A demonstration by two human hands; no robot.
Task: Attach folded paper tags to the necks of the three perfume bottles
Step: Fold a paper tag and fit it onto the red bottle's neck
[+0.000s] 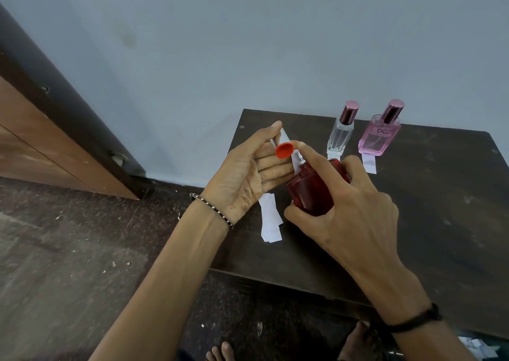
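As only the head view is given, I read everything from it. The red bottle (311, 192) is lifted above the near-left part of the bench (440, 195), and my right hand (355, 214) grips its body with thumb and curled fingers. The index finger is stretched out toward the top of the bottle. The bottle's long axis is tilted, with the base toward 4 o'clock and the bare silver neck (300, 160) toward 10 o'clock, straight at my left hand (245, 176).

The left hand is palm up with fingers nearly straight. Its thumb seems to pinch a paper tag (283, 136) against the forefinger, and the orange cap (284, 150) sits at the fingertips, just beside the neck. The tag's lower end reaches down behind the cap to the neck, but I cannot tell if it is around it. I judge the left hand is the nearer one for looping the tag.

At 1 o'clock stand the clear bottle (339, 137) and the pink bottle (378, 140), capped, each with white paper at its foot. Loose paper strips (271, 220) lie on the bench under my hands.
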